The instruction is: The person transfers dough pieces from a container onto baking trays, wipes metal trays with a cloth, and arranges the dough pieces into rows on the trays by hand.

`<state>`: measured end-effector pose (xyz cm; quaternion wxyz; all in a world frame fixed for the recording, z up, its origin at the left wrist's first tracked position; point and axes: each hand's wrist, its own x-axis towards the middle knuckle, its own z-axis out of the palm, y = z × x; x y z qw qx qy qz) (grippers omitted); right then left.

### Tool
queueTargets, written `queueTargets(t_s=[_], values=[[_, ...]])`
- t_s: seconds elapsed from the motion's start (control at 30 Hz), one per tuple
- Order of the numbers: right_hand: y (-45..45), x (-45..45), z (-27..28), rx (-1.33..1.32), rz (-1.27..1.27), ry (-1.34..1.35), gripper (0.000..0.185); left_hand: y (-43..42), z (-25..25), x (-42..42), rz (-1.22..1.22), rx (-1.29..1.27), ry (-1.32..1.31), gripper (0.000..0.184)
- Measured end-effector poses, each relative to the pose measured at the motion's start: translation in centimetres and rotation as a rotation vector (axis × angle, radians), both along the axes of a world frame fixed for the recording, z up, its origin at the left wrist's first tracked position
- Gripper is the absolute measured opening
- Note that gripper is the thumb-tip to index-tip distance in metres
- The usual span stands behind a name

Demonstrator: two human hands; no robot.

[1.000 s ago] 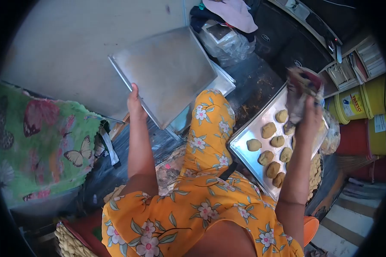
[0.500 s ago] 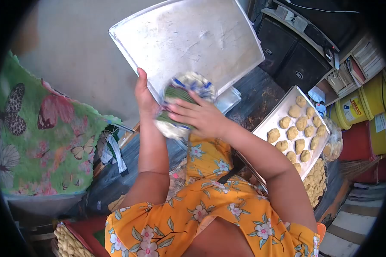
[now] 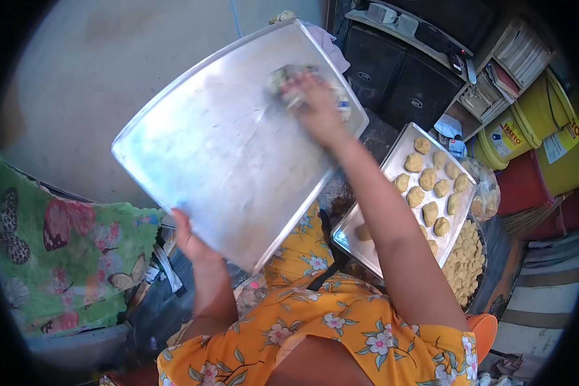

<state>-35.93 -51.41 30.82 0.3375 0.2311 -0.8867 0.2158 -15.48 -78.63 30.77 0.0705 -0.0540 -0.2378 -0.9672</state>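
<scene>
- Bucket, well right of the right fingers: "FRE?TO", one letter unclear
- Bucket beyond: label ending "TO"
- Speakers, nearer: logos illegible

Seemingly a home; 2 black speakers and a butterfly-print cloth show it, with dough-like lumps suggesting baking.

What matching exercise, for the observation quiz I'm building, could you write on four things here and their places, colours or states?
Things:
1. Left hand
2. Right hand
3. Spaced dough lumps
4. Butterfly-print fabric

Matches:
A. Green, at the left of the view
B. On the lower tray, at the right
C. Gripping the edge of the bare tray
D. On a blurred cloth against the bare tray

Pairs: 1-C, 2-D, 3-B, 4-A
</scene>
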Motion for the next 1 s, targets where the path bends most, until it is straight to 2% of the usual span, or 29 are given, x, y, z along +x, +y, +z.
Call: queueTargets(t_s=[0.03,0.07,0.13,0.17,0.23,0.27,0.3,0.33,0.4,0.43,0.53,0.57,0.63,0.67,0.7,0.73,0.77,0.8,0.87,0.9,0.97,1.0], values=[[3.0,-2.1,-0.1,-0.466,-0.016,-0.265,0.056,-0.5,0.3,1.0,-0.006,0.006,0.023,0.061],[5.3,-2.9,-3.0,-0.524,-0.220,-0.244,0.059,-0.7,0.7,1.7,-0.010,0.012,0.047,0.061],[2.4,-0.6,-6.3,-0.529,-0.347,-0.285,0.057,-1.1,-0.6,0.6,0.057,0.011,0.016,0.060],[-1.1,3.3,-6.0,-0.379,-0.204,-0.134,0.054,-1.1,-1.4,-0.4,0.090,0.013,0.006,0.060],[-6.5,10.4,-4.1,0.109,0.341,-0.078,0.066,-0.3,-2.3,-2.8,0.013,0.023,0.051,0.059],[-8.9,13.3,-1.6,-0.001,0.649,-0.156,0.063,0.4,-3.2,-3.7,-0.028,0.033,0.069,0.059],[-10.4,13.1,0.1,0.057,0.718,-0.150,0.063,-0.2,-5.3,-4.3,-0.231,0.307,0.165,0.059],[-11.7,12.2,1.7,0.113,0.786,-0.140,0.063,1.5,-2.2,-3.2,-0.081,0.173,0.162,0.055],[-13.5,7.3,5.9,0.030,0.646,0.066,0.057,1.0,-4.2,-1.8,0.181,-0.116,-0.040,0.056],[-13.5,4.7,7.8,-0.021,0.563,0.148,0.056,0.9,-3.9,-1.0,0.158,-0.229,-0.011,0.062],[-10.2,-2.8,10.3,-0.137,0.161,0.246,0.058,-2.1,-4.1,0.9,-0.001,-0.150,0.026,0.067],[-7.4,-5.7,9.6,-0.304,0.085,0.188,0.062,-2.5,-3.3,1.3,0.004,-0.132,0.025,0.067],[-0.1,-9.0,6.1,-0.637,-0.279,-0.098,0.053,-3.0,-1.7,2.1,0.020,-0.084,0.030,0.066],[4.2,-10.4,2.6,-0.726,-0.466,-0.228,0.049,-3.9,-2.9,2.1,0.077,-0.159,0.033,0.066],[6.7,-8.2,1.5,-0.836,-0.521,-0.445,0.044,-5.7,-4.8,1.6,0.133,-0.234,0.037,0.065],[8.9,-8.9,-1.1,-1.207,-0.507,-0.442,0.040,-6.8,-5.8,1.1,0.188,-0.313,0.045,0.065],[9.7,-8.1,-1.6,-1.643,-0.197,-0.499,0.040,-5.9,-4.5,0.5,0.264,-0.396,0.082,0.060],[10.0,-7.7,-1.2,-1.853,-0.009,-0.574,0.041,-5.1,-3.3,-0.3,0.266,-0.555,0.137,0.058],[8.3,-3.2,3.0,-1.919,0.529,-0.786,0.042,-4.1,-1.9,-1.3,0.260,-0.881,0.229,0.054],[8.3,-2.1,3.8,-1.908,0.707,-0.774,0.042,-5.5,-4.7,-2.8,0.201,-1.157,0.317,0.051],[8.5,-0.4,4.9,-1.858,1.065,-0.726,0.044,-2.9,-0.9,-5.4,0.061,-1.588,0.779,0.058],[9.0,1.2,6.1,-1.856,1.156,-0.780,0.038,1.2,5.4,-5.8,-0.007,-1.710,1.161,0.070]])
